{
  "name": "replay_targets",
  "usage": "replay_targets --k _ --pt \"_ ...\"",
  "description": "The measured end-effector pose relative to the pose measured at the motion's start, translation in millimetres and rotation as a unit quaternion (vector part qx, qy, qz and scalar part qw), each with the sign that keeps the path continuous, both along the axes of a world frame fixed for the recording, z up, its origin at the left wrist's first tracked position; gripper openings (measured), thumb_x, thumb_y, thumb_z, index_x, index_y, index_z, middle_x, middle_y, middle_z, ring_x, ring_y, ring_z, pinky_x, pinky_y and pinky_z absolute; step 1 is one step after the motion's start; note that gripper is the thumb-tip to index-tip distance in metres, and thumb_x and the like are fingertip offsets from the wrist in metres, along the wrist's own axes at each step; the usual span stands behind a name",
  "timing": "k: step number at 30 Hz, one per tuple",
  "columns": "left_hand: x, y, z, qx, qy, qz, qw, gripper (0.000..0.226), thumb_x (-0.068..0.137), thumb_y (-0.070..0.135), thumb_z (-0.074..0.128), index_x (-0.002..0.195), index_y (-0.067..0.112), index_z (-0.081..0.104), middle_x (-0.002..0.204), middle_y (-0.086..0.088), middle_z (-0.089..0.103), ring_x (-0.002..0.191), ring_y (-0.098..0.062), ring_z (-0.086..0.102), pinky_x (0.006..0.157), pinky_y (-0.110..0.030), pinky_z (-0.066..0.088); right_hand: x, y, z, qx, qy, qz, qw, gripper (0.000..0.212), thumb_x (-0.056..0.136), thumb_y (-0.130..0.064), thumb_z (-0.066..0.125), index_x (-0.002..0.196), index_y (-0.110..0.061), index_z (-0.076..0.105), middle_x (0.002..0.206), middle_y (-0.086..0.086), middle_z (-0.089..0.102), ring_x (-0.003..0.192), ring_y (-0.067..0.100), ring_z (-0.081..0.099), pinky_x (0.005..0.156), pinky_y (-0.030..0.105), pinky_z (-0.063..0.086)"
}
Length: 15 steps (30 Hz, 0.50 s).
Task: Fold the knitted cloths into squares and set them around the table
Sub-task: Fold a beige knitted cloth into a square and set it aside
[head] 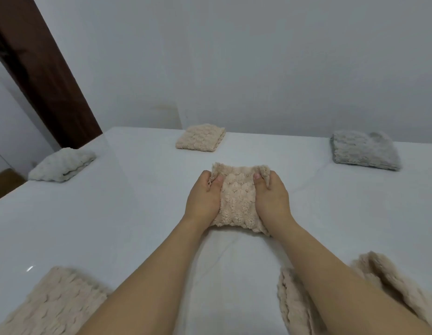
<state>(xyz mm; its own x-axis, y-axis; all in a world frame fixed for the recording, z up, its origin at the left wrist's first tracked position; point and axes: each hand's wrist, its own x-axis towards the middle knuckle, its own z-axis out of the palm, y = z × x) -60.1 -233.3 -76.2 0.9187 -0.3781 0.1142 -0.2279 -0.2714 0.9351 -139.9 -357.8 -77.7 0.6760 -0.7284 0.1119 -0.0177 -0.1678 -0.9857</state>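
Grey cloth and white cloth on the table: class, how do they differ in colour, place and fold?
The grey cloth is grey; the white cloth is off-white. The grey cloth lies far right on the table; the white cloth sits at its left edge. The grey cloth lies flat and squarish; the white cloth looks plumper and skewed. Both are folded, nubby-knit and untouched by hands.

White table (128, 213) carries six cloths; a beige cloth (236, 201) lies mid-table; beyond it a folded beige square (200, 137); far left of it a white one (62, 164); far right a grey one (364, 151); nearer, beige cloths lie left (53, 303) and right (391, 281).
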Motion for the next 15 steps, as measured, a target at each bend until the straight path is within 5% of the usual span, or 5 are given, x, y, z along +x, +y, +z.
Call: replay_targets --k 3,7,10,15 --pt "-15.5 -2.9 21.3 0.011 0.046 0.026 0.999 0.027 0.102 0.037 0.048 0.087 0.015 0.049 0.076 0.002 0.060 0.069 -0.016 0.056 0.067 -0.036 0.048 -4.8 -9.9 17.7 0.016 0.088 0.050 0.995 0.031 0.100 -0.038 0.043 0.099 -0.010 0.057 0.096 0.004 0.064 0.088 0.020 0.059 0.066 0.025 0.044" --pt "-53.0 -11.4 73.1 0.018 0.098 0.078 0.992 0.028 0.102 0.039 0.046 0.088 0.016 0.051 0.078 0.000 0.060 0.071 -0.017 0.058 0.068 -0.034 0.049 -21.9 -28.9 69.9 0.008 0.140 0.097 0.985 0.038 0.100 -0.039 0.042 0.092 -0.004 0.054 0.094 0.015 0.061 0.081 0.021 0.054 0.072 0.035 0.046" --pt "-73.4 -16.0 113.8 0.020 0.242 0.069 0.968 0.028 0.100 0.041 0.047 0.104 0.016 0.059 0.100 -0.005 0.070 0.090 -0.020 0.069 0.081 -0.040 0.058 -40.4 -45.8 114.5 0.014 0.167 0.158 0.973 0.039 0.100 -0.040 0.043 0.103 -0.005 0.057 0.104 0.015 0.063 0.092 0.026 0.061 0.083 0.037 0.049" --pt "-80.9 -28.3 169.9 0.016 0.368 0.017 0.930 0.037 0.092 0.044 0.060 0.113 0.018 0.045 0.096 0.002 0.064 0.074 -0.010 0.066 0.059 -0.028 0.052 -71.6 -72.7 169.1 0.055 0.180 0.259 0.947 0.029 0.099 -0.043 0.045 0.111 -0.024 0.063 0.106 -0.005 0.068 0.100 0.014 0.064 0.092 0.037 0.051"
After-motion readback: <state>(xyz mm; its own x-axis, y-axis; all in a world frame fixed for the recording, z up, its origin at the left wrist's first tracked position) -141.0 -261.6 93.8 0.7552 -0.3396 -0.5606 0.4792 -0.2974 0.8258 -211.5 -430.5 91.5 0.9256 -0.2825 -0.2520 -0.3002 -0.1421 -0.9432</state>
